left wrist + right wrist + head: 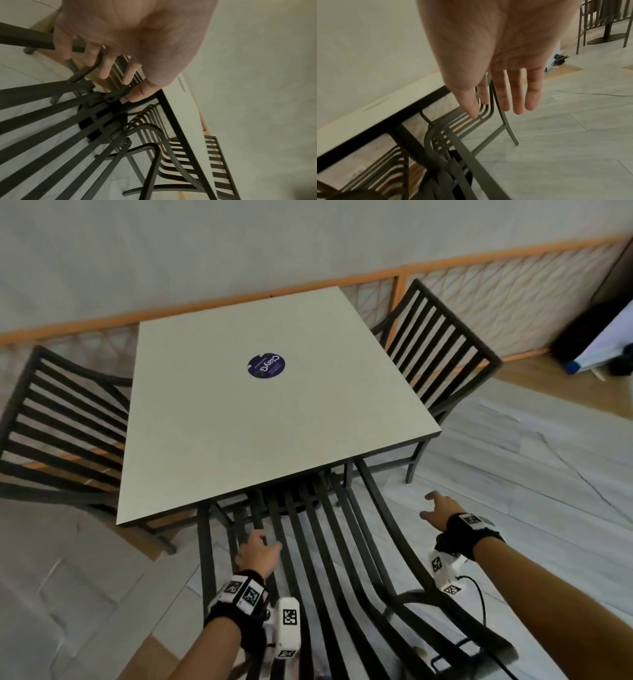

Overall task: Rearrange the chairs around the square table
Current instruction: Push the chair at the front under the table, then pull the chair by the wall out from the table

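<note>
Your left hand [257,554] rests with loose fingers on the slats of the near chair [329,559], which is tucked partly under the surface [239,419]. Your right hand [439,509] is spread and holds nothing. Push one-handed and the chair may twist and bump the surface's leg.

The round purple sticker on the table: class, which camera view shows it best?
The head view: the purple sticker lies in full sight mid-tabletop. Both wrist views catch only the square table's edge and underside, never the sticker.
</note>
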The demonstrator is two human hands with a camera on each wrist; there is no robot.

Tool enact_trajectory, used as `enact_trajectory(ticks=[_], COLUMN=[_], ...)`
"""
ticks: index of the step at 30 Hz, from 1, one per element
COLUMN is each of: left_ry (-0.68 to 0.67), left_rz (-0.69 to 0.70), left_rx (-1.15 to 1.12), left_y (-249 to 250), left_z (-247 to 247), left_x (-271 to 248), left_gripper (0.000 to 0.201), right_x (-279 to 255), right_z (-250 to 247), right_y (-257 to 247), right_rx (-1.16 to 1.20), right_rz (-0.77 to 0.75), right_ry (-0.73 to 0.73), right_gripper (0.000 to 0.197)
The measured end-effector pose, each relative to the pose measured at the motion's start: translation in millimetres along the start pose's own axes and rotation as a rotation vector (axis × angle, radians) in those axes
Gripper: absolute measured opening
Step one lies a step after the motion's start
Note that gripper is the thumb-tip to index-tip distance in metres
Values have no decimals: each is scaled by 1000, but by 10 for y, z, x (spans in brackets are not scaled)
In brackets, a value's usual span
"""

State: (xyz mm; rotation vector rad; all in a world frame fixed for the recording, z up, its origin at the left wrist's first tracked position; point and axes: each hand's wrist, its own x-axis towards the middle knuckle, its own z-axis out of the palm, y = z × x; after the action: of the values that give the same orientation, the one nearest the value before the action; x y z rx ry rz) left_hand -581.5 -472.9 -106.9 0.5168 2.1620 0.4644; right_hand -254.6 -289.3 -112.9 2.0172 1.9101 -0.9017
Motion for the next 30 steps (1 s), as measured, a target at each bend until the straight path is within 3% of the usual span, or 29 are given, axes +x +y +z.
enact_trajectory(ticks=[8, 14, 19, 25, 30], left_ry=[-40, -17, -36, -67, -106], left_rz=[146, 225, 289, 443, 440], left_rx=[-216, -177, -159, -185, -185], left_y=[946, 1724, 2254, 3058, 3545], left_z=[471, 1351, 1753, 2017, 2365], left_x=[-420, -963, -1380, -1712, -1556], left_gripper=[36, 35, 35, 31, 33], right_x=[265, 640, 762, 991, 1148], right_z=[-958, -1754, -2292, -2806, -3003], right_y=[509, 1282, 1642, 1597, 1392], right_rx=[156, 74, 0, 19, 28], right_rz=[-98, -243, -332, -444, -575], right_ry=[86, 35, 43, 98, 107], right_gripper=[63, 64, 63, 61, 55])
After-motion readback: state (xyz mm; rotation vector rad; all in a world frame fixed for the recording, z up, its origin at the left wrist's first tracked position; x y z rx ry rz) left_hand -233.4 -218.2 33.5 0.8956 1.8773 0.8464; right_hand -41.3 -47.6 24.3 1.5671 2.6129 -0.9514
